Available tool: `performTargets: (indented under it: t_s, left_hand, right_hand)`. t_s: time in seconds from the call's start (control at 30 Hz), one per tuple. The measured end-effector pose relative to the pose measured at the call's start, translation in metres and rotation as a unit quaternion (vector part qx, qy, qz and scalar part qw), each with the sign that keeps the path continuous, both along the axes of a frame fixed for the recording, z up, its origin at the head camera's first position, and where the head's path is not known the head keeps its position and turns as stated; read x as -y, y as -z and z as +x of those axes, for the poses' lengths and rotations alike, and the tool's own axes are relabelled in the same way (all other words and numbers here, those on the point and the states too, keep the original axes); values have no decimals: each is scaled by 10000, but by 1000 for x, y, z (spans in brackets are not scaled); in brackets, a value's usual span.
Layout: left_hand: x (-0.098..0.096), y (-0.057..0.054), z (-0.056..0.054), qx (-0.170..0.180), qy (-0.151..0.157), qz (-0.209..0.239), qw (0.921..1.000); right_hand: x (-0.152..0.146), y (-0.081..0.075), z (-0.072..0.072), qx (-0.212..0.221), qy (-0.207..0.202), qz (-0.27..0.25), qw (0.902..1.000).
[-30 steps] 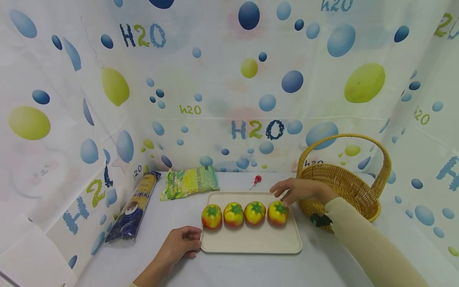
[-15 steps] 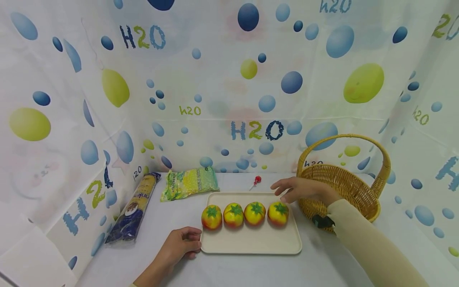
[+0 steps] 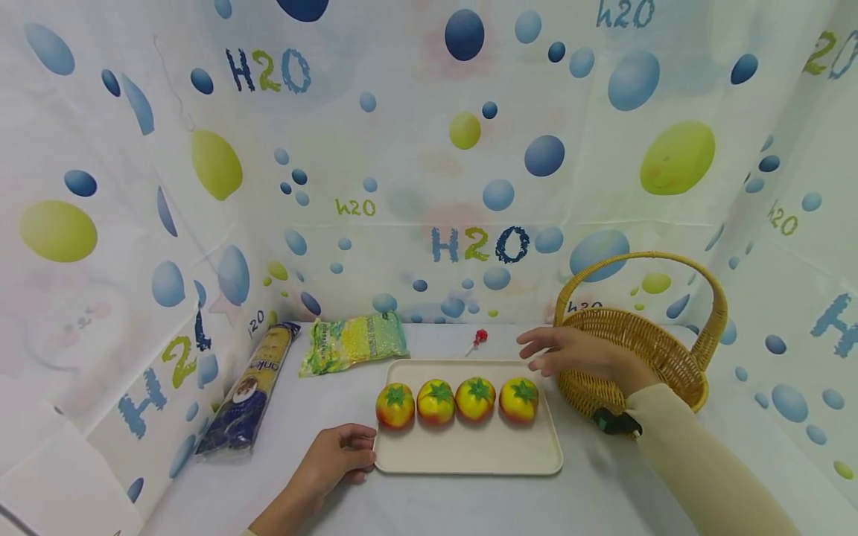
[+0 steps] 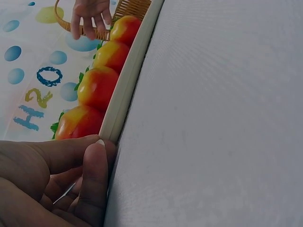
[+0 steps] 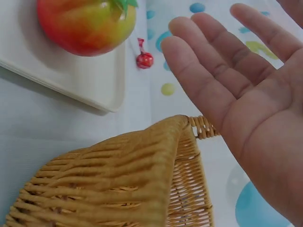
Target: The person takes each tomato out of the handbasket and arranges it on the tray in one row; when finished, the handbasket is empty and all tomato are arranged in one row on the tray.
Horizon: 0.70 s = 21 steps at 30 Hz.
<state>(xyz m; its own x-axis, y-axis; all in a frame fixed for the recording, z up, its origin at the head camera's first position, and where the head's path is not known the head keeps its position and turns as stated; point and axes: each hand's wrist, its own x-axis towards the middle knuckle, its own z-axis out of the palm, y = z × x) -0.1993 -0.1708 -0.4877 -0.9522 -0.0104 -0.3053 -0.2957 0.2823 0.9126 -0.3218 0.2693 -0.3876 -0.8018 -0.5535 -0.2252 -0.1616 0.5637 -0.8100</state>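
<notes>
Several red-and-yellow tomatoes (image 3: 436,403) with green star-shaped tops stand in a row on a cream tray (image 3: 469,454). My left hand (image 3: 335,455) is at the tray's left edge, and in the left wrist view its thumb and fingers (image 4: 97,163) pinch the rim at a corner. My right hand (image 3: 576,353) hovers by the tray's back right corner with its fingers spread and holding nothing. The rightmost tomato (image 5: 87,23) sits apart from it in the right wrist view. Below the right hand stands a wicker basket (image 5: 109,184).
The basket's tall arched handle (image 3: 643,255) rises at the right. Behind the tray lie a red lollipop (image 3: 480,338) and a yellow-green packet (image 3: 358,341). A long blue-and-gold bag (image 3: 251,391) lies along the left side. Printed curtains surround the white table (image 3: 429,506).
My right hand has drawn back to the right, away from the rightmost tomato, towards the basket. My left hand has stayed at the tray's edge.
</notes>
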Motion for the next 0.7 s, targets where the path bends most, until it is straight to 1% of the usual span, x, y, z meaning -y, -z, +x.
performTargets:
  t_s: [0.1,0.23,0.33,0.47,0.57,0.7]
  left_hand:
    - [0,0,0,-24,13,-1,10000]
    - [-1,1,0,-29,-22,-65,10000]
    - [-1,1,0,-21,-50,-108,9999]
    - [-1,1,0,-5,-41,-92,9999]
    - [0,1,1,-24,-24,-64,10000]
    - [0,1,1,-82,3,-27,10000]
  right_hand:
    - [-7,0,5,-130,8,-189,9997]
    - [-19,-1,14,-268,-35,-663,9974]
    - [-27,-2,22,-270,70,-1028,9943]
    - [-34,-3,34,-296,380,-1393,9891]
    - [-35,-4,45,-261,700,-1667,9832]
    - [-34,-5,60,-331,1153,-1805,9762]
